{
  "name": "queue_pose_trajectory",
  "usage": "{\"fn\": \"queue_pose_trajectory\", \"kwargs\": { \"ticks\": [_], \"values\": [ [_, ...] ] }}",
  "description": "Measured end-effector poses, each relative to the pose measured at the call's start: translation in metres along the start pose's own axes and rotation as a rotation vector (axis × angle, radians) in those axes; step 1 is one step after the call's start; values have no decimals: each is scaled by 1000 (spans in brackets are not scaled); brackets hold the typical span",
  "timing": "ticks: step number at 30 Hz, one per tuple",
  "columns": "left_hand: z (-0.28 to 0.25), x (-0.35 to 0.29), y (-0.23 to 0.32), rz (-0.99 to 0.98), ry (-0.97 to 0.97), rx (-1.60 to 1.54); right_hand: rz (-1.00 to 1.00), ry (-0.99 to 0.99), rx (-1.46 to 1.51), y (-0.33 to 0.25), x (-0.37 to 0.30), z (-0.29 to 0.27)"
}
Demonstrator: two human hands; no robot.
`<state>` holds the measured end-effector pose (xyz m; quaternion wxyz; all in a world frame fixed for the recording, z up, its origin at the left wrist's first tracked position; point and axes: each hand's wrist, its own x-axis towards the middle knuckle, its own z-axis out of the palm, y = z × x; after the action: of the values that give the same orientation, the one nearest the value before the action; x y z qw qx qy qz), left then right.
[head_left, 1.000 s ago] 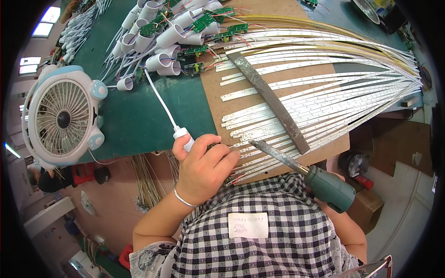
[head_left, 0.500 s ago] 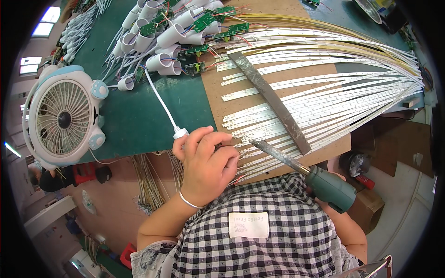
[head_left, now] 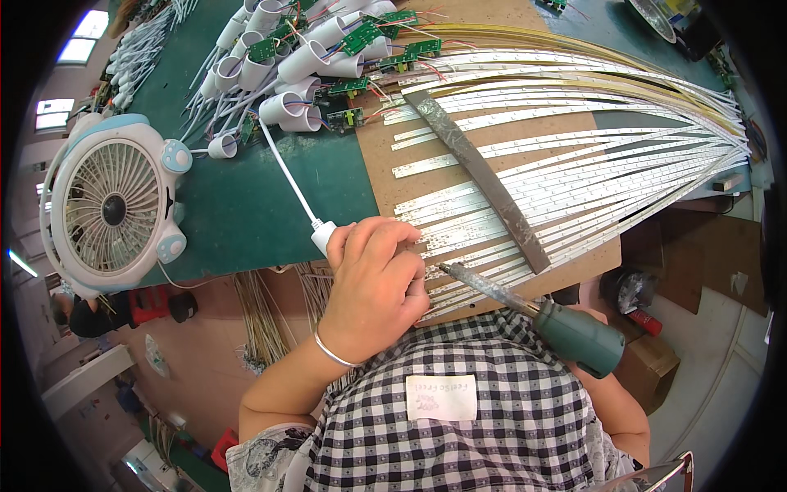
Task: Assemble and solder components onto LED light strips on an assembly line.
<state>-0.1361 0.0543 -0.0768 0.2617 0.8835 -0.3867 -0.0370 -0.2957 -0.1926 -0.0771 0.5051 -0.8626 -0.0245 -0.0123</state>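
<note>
My left hand [head_left: 373, 275] is closed over a white plastic cap [head_left: 325, 237] with a white cable [head_left: 287, 172] running up from it. Its curled fingertips rest at the left ends of the white LED strips [head_left: 467, 234], and whatever thin parts they pinch are hidden. In my right hand [head_left: 589, 314], mostly hidden behind the tool, is a green-handled soldering iron [head_left: 578, 336]. The iron's dark tip points left, close to my left fingers and over the strip ends. A dark flat metal bar [head_left: 479, 176] lies across the strips.
White caps [head_left: 302, 61] with cables and green circuit boards [head_left: 361, 37] are heaped at the back. A white and blue fan [head_left: 113, 209] stands at the left on the green table [head_left: 238, 221]. Brown board [head_left: 566, 275] lies under the strips. Strip bundles [head_left: 262, 328] hang below the table edge.
My left hand has shifted slightly right, and more of the white cap shows beside it. The soldering iron's tip has moved a little left and nearer to me.
</note>
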Motion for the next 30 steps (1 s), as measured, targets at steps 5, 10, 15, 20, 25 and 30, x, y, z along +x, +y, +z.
{"fn": "queue_pose_trajectory", "kwargs": {
  "ticks": [5,10,15,20,25,30],
  "values": [
    [-1,1,0,-4,-16,-13,-54,-16,16,5,-1,0],
    [0,1,0,-6,-16,-11,-92,-36,-63,5,-1,0],
    [1,1,-1,1,-9,-9,-97,-83,-65,6,2,1],
    [0,1,-1,1,-15,-7,-80,-79,-66,2,4,0],
    [0,1,0,-3,-17,-8,145,51,211,-9,0,1],
    [-1,1,0,-2,-24,3,144,13,176,0,-6,1]
  ]
}}
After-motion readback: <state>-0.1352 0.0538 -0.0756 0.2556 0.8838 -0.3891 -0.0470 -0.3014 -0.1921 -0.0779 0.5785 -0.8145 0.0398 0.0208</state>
